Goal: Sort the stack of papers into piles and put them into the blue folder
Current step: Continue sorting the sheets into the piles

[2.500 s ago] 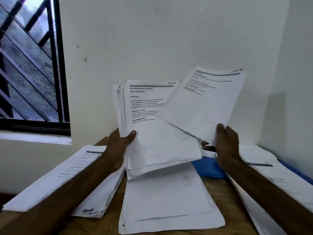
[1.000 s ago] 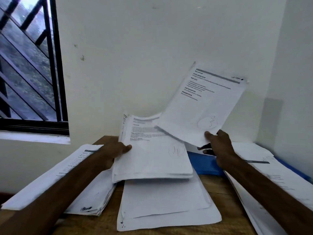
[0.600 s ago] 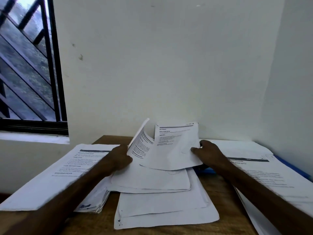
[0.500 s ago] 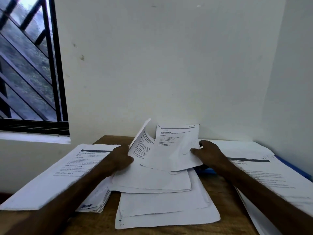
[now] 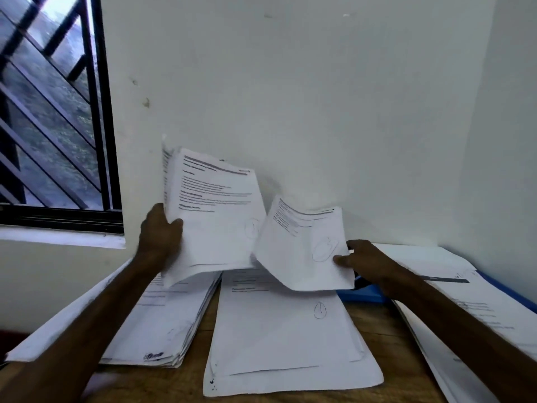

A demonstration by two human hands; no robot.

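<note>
My left hand (image 5: pixel 158 235) grips a thick stack of printed papers (image 5: pixel 212 216), raised and tilted above the table. A single printed sheet (image 5: pixel 302 245) with a pen circle on it is pinched at its right edge by my right hand (image 5: pixel 366 260), its left edge overlapping the stack. Below them lies a middle pile of papers (image 5: pixel 284 338) on the wooden table (image 5: pixel 374 318). A left pile (image 5: pixel 157 324) and a right pile (image 5: pixel 476 309) flank it. The blue folder (image 5: pixel 363 295) shows behind my right hand, mostly covered by the right pile.
White walls meet in a corner at the back right. A barred window (image 5: pixel 52 112) sits at the left. The right pile hangs over the table's right side, and the left pile over the left edge.
My left hand has lifted the stack up off the middle pile. My right hand has raised the single sheet and shifted it to the right.
</note>
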